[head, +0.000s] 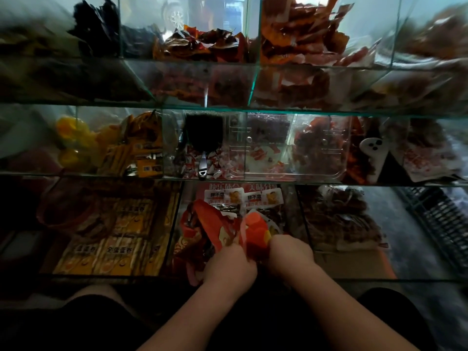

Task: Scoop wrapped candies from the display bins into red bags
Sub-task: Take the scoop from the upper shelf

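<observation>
Our left hand [229, 262] and right hand [291, 254] pinch the crinkled red plastic bag [255, 234]; the black silver-handled scoop [202, 140] lies straight beyond, handle toward us.

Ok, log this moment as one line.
left hand: grips red bag | right hand: grips it too | scoop: untouched, lying on candies | scooping: not yet begun

Glossy red plastic bag [255, 236], clear glass bins [253, 87], shiny metal-handled black scoop [203, 145]

Tiered glass bins [228, 111] hold wrapped candies [190, 163], apparently a scoop [203, 138].
</observation>
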### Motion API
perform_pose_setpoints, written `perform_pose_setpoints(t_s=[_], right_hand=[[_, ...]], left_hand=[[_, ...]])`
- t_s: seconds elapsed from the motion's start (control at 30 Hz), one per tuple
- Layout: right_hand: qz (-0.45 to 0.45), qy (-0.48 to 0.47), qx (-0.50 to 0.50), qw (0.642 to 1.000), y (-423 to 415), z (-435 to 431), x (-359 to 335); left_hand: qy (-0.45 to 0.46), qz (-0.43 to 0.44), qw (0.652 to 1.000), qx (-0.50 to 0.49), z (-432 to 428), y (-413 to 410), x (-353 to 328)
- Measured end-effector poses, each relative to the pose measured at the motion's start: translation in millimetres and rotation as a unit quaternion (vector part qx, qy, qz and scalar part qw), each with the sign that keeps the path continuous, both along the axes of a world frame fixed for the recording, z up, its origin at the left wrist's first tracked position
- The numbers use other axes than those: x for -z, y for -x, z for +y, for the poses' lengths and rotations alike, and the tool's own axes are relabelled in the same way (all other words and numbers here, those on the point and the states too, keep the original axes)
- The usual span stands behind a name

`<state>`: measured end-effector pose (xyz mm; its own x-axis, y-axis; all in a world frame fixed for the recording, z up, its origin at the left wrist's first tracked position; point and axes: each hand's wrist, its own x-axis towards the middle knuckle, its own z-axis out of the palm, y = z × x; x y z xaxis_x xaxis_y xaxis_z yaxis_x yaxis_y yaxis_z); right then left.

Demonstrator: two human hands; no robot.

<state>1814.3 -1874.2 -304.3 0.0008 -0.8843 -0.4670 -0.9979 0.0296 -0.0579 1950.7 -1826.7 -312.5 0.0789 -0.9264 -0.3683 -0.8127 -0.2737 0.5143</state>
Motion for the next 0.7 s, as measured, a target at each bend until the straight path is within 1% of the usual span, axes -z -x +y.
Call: perform_pose_setpoints(t_s=[0.03,0.1,0.17,0.2,0.27,0.33,0.4,0.47,0.57,0.67,0.7], right_hand=[[-0.026,0.040,0.017,0.999,3,0,0],[-0.122,0.094,0.081,0.985,23,1,1],[-0.214,0.148,0.167,0.951,53,8,3],[-0.233,0.190,0.203,0.932,66,15,5],[-0.220,0.261,0.263,0.902,77,36,7],[-0.203,0.291,0.294,0.888,77,56,12],[-0.176,0.292,0.284,0.896,78,66,13],[-0.158,0.269,0.250,0.916,79,65,5],[-0.140,0.198,0.190,0.952,74,50,-11],[-0.185,0.142,0.155,0.960,60,26,-29],[-0.169,0.148,0.158,0.961,58,22,-35]], left_hand=[[-0.003,-0.002,1.000,-0.002,4,-3,2],[0.009,0.016,1.000,-0.022,12,-13,8],[0.023,0.051,0.997,-0.057,18,-26,11],[0.025,0.070,0.994,-0.075,20,-30,11],[0.024,0.089,0.991,-0.094,23,-31,9],[0.024,0.107,0.987,-0.113,24,-29,6],[0.018,0.143,0.979,-0.141,25,-31,3],[0.008,0.158,0.977,-0.142,27,-35,2],[-0.001,0.148,0.983,-0.110,30,-33,1],[0.004,0.123,0.988,-0.089,30,-32,1],[0.005,0.118,0.989,-0.085,29,-35,0]])
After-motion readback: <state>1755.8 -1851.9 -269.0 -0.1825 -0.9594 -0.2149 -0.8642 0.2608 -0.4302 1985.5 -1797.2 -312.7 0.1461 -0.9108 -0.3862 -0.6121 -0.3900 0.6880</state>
